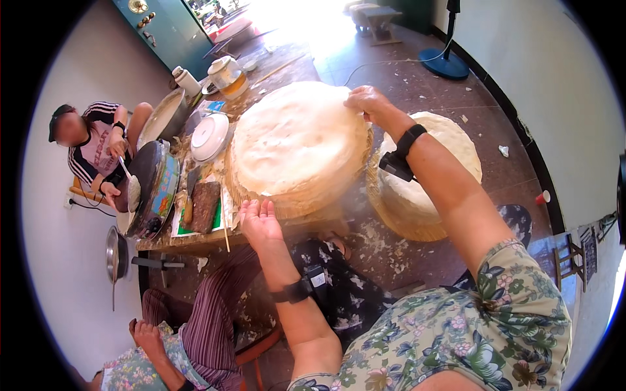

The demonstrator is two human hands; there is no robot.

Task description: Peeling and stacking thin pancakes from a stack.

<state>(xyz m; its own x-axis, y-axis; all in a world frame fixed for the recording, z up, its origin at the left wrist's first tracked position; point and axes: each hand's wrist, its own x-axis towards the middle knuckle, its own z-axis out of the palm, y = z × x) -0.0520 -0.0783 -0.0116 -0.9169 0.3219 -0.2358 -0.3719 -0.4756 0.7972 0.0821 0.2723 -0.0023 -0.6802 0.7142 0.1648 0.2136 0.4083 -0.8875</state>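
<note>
A tall stack of thin round pale dough sheets [298,141] lies on a round woven straw tray [298,210] at the table's near side. At the stack's far right rim, my right hand [369,103] pinches the edge of the top sheet. My left hand [261,225] is palm up at the near left rim, fingers bent up beside the tray edge. Whether its fingertips hold any of the thin sheet cannot be made out. Lower right, partly behind my right forearm, a second stack of sheets [447,141] sits on another woven tray [408,225].
A co-worker [98,141] at left spreads batter with a ladle [132,190] on a round griddle [142,171]. A scraper [190,195], a brown block [205,207], a plate [209,137] and a glass teapot [228,80] occupy the table. Another person [151,347] sits lower left. A cord [381,62] crosses the floor.
</note>
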